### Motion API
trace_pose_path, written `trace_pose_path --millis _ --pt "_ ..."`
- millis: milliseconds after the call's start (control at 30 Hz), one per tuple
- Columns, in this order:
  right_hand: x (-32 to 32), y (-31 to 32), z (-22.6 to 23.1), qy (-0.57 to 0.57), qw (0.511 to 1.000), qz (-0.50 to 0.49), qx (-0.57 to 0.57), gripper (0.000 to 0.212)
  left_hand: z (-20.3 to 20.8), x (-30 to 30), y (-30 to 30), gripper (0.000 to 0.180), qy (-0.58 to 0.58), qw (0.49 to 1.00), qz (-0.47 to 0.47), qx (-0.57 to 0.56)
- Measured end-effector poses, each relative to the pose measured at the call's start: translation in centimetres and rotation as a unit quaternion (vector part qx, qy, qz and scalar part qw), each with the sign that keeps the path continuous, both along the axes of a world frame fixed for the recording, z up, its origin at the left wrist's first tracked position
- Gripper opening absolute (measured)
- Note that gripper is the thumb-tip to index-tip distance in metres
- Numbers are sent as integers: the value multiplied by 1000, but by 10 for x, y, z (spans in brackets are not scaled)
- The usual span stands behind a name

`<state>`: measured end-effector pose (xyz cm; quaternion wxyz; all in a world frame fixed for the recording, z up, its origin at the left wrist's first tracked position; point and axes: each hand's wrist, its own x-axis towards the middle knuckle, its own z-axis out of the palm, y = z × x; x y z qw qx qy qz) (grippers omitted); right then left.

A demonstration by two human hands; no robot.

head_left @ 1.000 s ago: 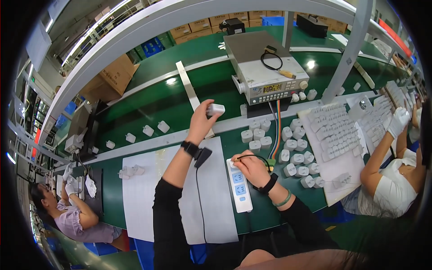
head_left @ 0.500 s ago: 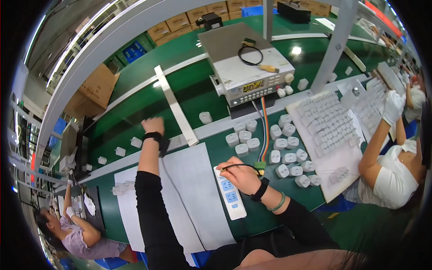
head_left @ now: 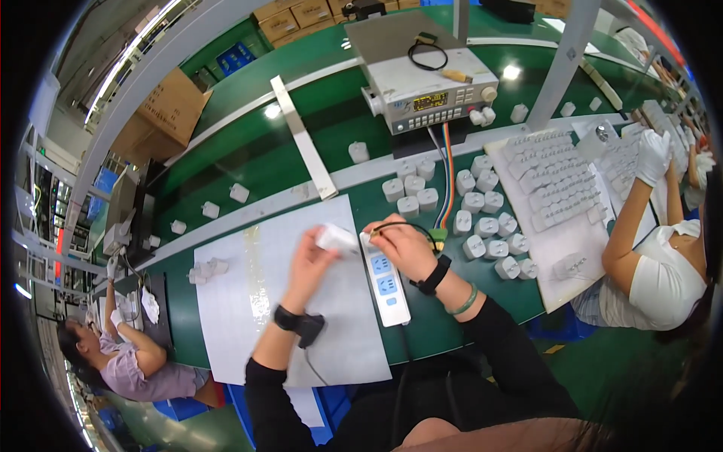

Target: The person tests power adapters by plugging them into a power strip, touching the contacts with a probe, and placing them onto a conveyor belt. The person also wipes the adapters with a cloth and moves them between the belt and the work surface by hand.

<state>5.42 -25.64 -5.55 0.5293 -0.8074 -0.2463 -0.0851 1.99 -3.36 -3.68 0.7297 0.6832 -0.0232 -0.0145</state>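
Observation:
My left hand [head_left: 304, 265], slightly blurred, grips a white plug-in charger [head_left: 338, 239] beside the far end of a white power strip [head_left: 394, 310] with blue sockets. At that same end, my right hand [head_left: 407, 255] pinches the metal plug of a black cable [head_left: 407, 224]. The cable loops over the fingers to a small green circuit board [head_left: 437, 239]. What lies directly under the right fingertips is partly hidden. White paper [head_left: 301, 346] covers the bench below my left hand.
Several white chargers [head_left: 493, 202] stand right of the strip, beside a charger-filled tray [head_left: 559, 290]. A grey test instrument [head_left: 433, 71] stands at the back. More chargers [head_left: 239, 193] sit on the green belt, crossed by a white bar [head_left: 303, 139]. Gloved co-workers sit at both sides.
My left hand has come back from over the belt toward the power strip, now with a white charger in it. My right hand stays at the strip's far end with the cable.

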Motion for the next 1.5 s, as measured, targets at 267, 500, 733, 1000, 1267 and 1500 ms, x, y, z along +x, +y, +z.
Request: trace_pose_path --millis 267,500,733,1000,1267,1500 --pt "1 7 -5 -32 999 -14 6 22 -3 -47 -48 40 -95 950 -91 282" --pt "1 7 -13 -33 999 -22 -14 22 -14 -50 -49 42 -198 899 -81 382" --pt "3 6 -12 -57 998 -24 4 20 -13 -20 -27 50 -22 974 -221 46" --pt "-2 7 1 -55 998 -15 -10 18 -39 22 -35 44 -19 984 -100 148" --pt "0 -4 53 -79 991 22 104 15 -50 29 -37 45 -59 979 -99 168" --pt "-50 -22 47 -18 996 74 54 13 -44 27 -35 44 -81 975 -106 180"
